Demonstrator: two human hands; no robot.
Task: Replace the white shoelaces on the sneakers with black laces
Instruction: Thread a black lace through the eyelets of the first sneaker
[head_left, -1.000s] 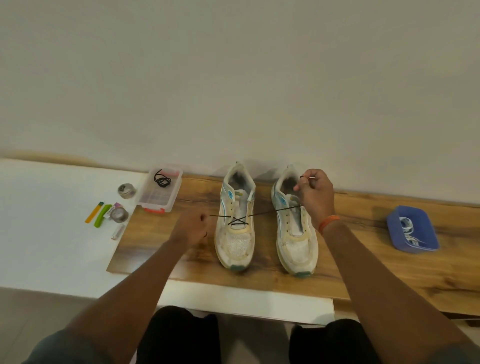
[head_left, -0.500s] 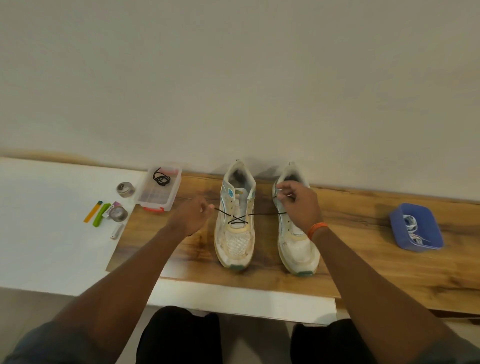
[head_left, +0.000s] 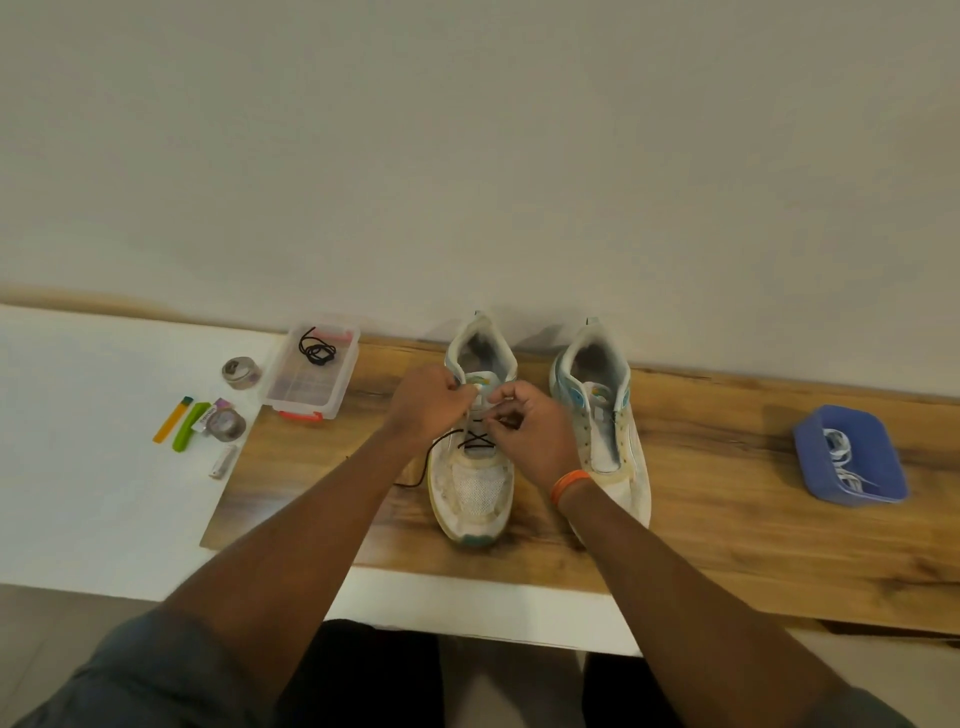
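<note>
**A:** Item one, the surface (head_left: 727, 519). What did you log?

**B:** Wooden board over a white top. I logged both sneakers standing on it side by side, toes toward me. No shift between the last second and this entry.

**A:** Item two, the sneakers.

**B:** Right sneaker (head_left: 602, 415): eyelets bare, no lace. Left sneaker (head_left: 475, 467): black lace (head_left: 475, 441) crossed once over the lower eyelets. A second earlier that lace was stretched wide, one end out to each side. In this entry it had slackened, and one tail trailed off the left flank onto the wood.

**A:** Item three, the hands.

**B:** Both had come inward and met over the left sneaker's tongue. Left hand (head_left: 428, 408): fingers curled, apparently pinching an end of the lace, though the contact was hidden. Right hand (head_left: 524, 431): fingers curled and pinching the lace near the upper eyelets.

**A:** Meaning?

**B:** I judged the tightening pull finished and the next eyelet pair being threaded. Early progress only.

**A:** Small items?

**B:** Blue tray (head_left: 852, 457) at far right holding the white laces (head_left: 844, 457). Clear box (head_left: 311, 371) at left holding the spare black lace (head_left: 317, 351).
</note>
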